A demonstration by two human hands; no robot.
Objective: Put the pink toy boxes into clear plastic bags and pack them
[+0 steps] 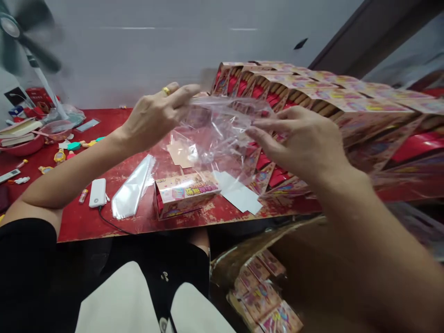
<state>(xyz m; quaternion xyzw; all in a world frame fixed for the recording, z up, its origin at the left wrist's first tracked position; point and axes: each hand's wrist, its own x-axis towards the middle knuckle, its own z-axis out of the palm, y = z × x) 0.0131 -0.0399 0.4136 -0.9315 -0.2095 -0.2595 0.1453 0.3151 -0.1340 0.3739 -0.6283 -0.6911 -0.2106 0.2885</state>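
Note:
A clear plastic bag [218,134] is stretched between both hands above the table. My left hand [163,108], with a gold ring on one finger, pinches its upper left edge. On the other side my right hand [294,138] grips the bag between thumb and fingers. Below the bag, a pink printed box [187,192] lies on the red table near its front edge. Left of that box is a stack of flat clear bags [133,189]. White card pieces [239,192] and a beige card [180,155] lie around the box.
Rows of filled printed boxes [312,92] stand stacked at the right. A carton [301,259] below the table edge holds packed boxes [262,296]. A white power bank [98,192] with a cable, small toys [59,155] and a fan [29,34] are at the left.

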